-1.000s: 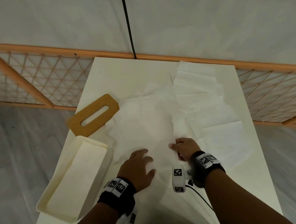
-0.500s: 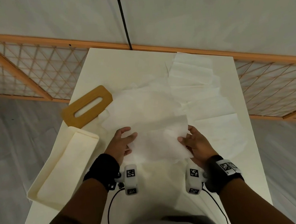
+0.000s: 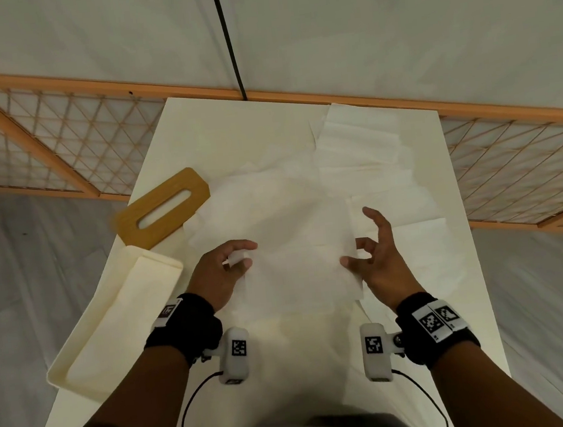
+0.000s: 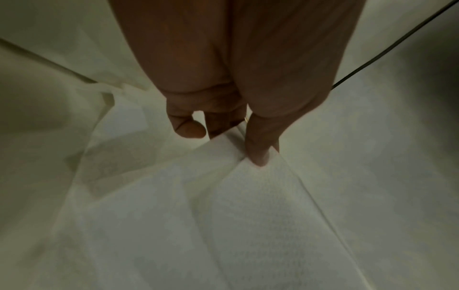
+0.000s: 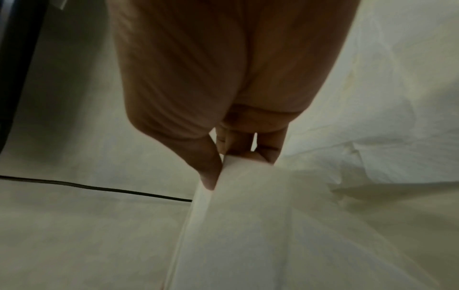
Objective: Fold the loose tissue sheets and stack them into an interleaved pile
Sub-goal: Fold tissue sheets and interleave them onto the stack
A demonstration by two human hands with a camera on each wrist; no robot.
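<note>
Nearest me, my left hand point(image 3: 219, 277) pinches the left edge of a thin white tissue sheet point(image 3: 300, 263) between thumb and fingers; the left wrist view shows my thumb pressed onto the raised corner. My right hand point(image 3: 377, 262) pinches the sheet's right edge between thumb and bent fingers, while its index finger sticks out straight toward 12 o'clock. The right wrist view shows that edge doubled over under my thumb. The sheet is stretched between both hands just above the cream-coloured bench point(image 3: 322, 364), roughly at its centre.

At 9 o'clock from my left hand lies a long cream rectangular tissue box point(image 3: 118, 318), open on top, at the bench's left edge. Beyond it, at 11 o'clock, a flat tan wooden lid with an oval slot point(image 3: 163, 212) lies just beside the box's far end. More loose white tissue sheets point(image 3: 364, 157) overlap from the centre toward 1 o'clock, reaching the bench's far edge.
</note>
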